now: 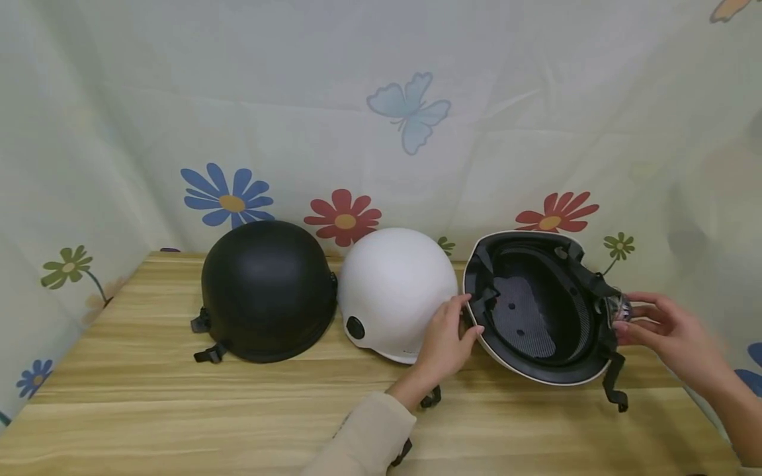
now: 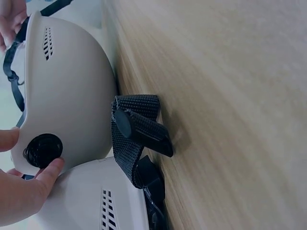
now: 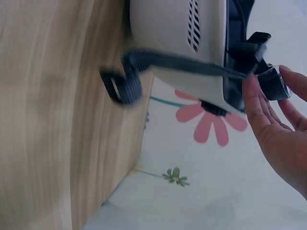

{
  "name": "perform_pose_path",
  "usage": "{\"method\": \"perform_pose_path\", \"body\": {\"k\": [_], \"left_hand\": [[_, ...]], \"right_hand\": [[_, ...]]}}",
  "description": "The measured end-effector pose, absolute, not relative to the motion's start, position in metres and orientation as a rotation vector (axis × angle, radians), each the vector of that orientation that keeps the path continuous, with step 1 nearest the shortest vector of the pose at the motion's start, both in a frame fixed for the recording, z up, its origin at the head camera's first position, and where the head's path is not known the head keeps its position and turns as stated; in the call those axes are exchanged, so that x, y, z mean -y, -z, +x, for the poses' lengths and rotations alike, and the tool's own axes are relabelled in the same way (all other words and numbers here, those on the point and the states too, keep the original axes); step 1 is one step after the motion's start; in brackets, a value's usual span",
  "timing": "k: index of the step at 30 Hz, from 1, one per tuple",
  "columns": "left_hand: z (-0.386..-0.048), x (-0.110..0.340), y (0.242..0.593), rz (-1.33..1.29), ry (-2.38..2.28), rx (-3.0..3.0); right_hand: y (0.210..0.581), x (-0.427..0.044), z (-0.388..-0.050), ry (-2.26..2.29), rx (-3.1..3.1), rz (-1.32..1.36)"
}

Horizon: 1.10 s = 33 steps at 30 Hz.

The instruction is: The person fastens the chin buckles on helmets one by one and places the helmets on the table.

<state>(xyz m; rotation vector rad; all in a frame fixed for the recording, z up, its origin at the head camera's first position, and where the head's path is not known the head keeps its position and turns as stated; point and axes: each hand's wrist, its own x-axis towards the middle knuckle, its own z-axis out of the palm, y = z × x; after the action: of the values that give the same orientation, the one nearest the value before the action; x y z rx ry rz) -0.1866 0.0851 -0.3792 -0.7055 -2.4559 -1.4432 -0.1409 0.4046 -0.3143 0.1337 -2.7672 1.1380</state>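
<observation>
An upturned white helmet (image 1: 516, 367) shows its black lining (image 1: 518, 317). At its left rim my left hand (image 1: 445, 338) grips the edge; in the left wrist view a digit of that hand (image 2: 29, 189) touches the shell beside a round black disc (image 2: 44, 150). On the right side, my right hand (image 1: 675, 334) pinches a small round adjustment dial (image 1: 620, 309) with a clear rim, its ridged black side (image 3: 273, 85) showing in the right wrist view. A black strap (image 1: 614, 383) dangles from the helmet's right.
Left of the upturned helmet, a second white helmet (image 1: 395, 284) sits dome up. Beside it rests a black helmet (image 1: 268, 291) with straps and buckles (image 1: 210, 352) on the wooden table (image 1: 178, 416). A flowered curtain (image 1: 297, 119) hangs behind.
</observation>
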Motion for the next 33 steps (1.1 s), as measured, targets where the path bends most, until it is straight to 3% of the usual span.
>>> {"method": "perform_pose_path", "body": {"k": [33], "left_hand": [[-0.187, -0.085, 0.381, -0.706, 1.419, 2.434]], "right_hand": [[0.341, -0.383, -0.133, -1.005, 2.684, 0.221]]}}
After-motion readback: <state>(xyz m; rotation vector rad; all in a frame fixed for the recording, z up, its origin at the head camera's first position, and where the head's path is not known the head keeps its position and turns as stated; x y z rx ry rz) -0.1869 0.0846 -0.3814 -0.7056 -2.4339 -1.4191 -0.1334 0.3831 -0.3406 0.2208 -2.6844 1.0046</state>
